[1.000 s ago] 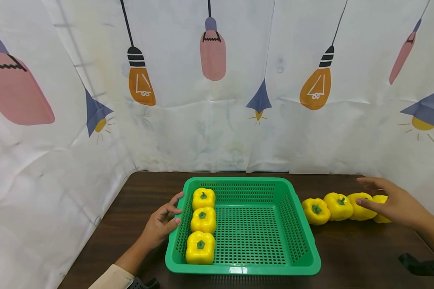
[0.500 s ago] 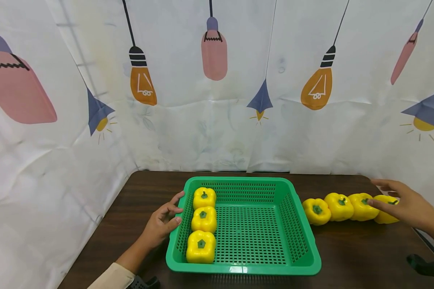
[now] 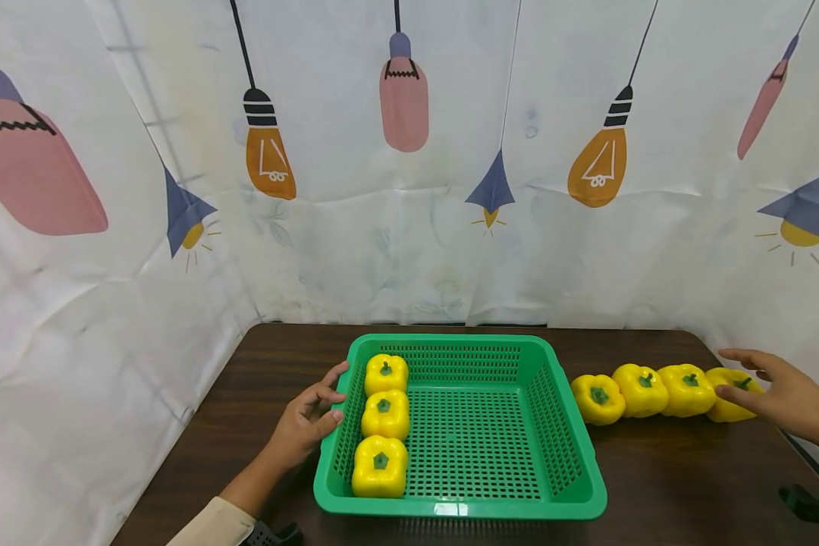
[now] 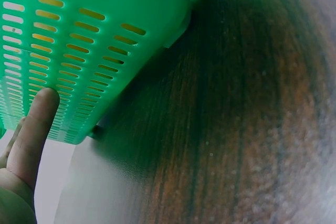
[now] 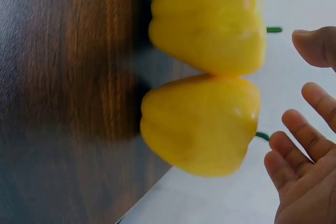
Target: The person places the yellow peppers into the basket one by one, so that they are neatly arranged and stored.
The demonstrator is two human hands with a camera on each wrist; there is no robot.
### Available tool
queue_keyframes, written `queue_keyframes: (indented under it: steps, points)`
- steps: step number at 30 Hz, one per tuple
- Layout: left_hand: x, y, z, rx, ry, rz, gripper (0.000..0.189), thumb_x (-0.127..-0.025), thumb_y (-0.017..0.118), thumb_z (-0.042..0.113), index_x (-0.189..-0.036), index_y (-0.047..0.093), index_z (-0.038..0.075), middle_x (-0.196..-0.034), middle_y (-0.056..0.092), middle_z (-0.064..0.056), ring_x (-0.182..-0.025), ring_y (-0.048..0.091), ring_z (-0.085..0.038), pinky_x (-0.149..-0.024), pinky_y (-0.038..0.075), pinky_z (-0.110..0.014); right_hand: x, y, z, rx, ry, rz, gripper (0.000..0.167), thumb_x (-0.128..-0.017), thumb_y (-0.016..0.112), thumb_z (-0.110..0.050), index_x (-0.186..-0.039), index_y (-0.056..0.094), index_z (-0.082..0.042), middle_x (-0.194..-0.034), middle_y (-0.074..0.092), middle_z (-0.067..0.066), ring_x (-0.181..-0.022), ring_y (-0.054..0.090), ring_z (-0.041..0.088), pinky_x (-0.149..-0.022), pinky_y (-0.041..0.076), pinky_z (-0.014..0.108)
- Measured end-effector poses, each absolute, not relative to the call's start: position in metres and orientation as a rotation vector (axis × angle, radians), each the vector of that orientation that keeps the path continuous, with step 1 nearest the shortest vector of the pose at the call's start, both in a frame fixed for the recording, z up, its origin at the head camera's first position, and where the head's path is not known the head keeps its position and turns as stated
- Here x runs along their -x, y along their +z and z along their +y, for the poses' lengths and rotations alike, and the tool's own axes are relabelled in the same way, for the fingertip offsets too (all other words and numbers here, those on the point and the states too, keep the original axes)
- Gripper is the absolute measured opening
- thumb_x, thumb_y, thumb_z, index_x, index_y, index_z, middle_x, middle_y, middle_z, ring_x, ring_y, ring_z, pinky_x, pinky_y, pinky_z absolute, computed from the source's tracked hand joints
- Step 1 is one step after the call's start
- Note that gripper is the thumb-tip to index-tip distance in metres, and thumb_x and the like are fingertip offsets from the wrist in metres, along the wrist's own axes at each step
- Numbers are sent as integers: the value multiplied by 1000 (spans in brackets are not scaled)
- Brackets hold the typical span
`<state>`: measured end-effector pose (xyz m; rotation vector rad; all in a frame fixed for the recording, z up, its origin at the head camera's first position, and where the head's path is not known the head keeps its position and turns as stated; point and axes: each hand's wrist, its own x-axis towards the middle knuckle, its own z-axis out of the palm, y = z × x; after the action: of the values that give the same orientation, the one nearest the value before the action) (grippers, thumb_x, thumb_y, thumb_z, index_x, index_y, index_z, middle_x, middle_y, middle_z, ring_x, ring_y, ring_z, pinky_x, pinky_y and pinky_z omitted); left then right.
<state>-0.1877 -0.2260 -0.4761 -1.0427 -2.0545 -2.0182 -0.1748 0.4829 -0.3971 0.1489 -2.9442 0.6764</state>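
Three yellow bell peppers (image 3: 380, 466) stand in a column along the left wall inside a green plastic basket (image 3: 460, 506). My left hand (image 3: 305, 419) rests its fingers on the basket's left side; in the left wrist view a finger (image 4: 34, 129) touches the slotted wall. To the right of the basket, several more yellow bell peppers (image 3: 644, 390) form a row on the table. Over the rightmost bell pepper (image 3: 726, 409) hovers my right hand (image 3: 785, 390), thumb and fingers spread and holding nothing. The right wrist view shows that pepper's green stem (image 5: 262, 136) close to the fingertips.
The dark wooden table (image 3: 246, 409) ends at its right edge just beyond the row of peppers. A white curtain (image 3: 355, 250) printed with lamps and bulbs hangs behind the table and along its left side.
My right hand has moved right along the pepper row, uncovering more of the rightmost bell pepper. My left hand has stayed at the basket's side, and the peppers have not moved.
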Motion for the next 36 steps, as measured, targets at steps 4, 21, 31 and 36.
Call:
queue_keyframes:
  steps: [4, 21, 31, 36]
  points:
    - [187, -476, -225, 1044, -2033, -2043, 21, -97, 52, -13, -117, 56, -8, -164, 30, -17, -145, 39, -15, -106, 45, -27, 175, -400, 489, -118, 666, -2975, 73, -101, 68, -29, -143, 33, 20, -135, 32, 53, -115, 32, 70, -90, 30, 79]
    - [189, -478, -225, 1074, -2017, -2031, 19, -97, 51, -13, -116, 54, -11, -164, 31, -16, -146, 38, -15, -105, 46, -27, 185, -411, 508, -78, 755, -3123, 76, -86, 67, -2, -144, 25, 23, -133, 30, 53, -107, 46, 66, -73, 56, 51]
    - [189, -479, -226, 1074, -2020, -2036, 19, -97, 52, -12, -116, 54, -10, -163, 26, -27, -146, 39, -16, -105, 46, -28, 187, -413, 516, -96, 747, -3157, 72, -81, 63, 6, -142, 28, 23, -132, 31, 51, -97, 49, 48, -69, 51, 40]
    - [188, -479, -226, 1043, -2022, -2051, 19, -98, 53, -10, -116, 55, -8, -163, 26, -26, -146, 38, -14, -105, 45, -28, 188, -413, 517, -105, 730, -3158, 71, -80, 61, 10, -142, 28, 22, -133, 30, 52, -91, 51, 41, -61, 49, 35]
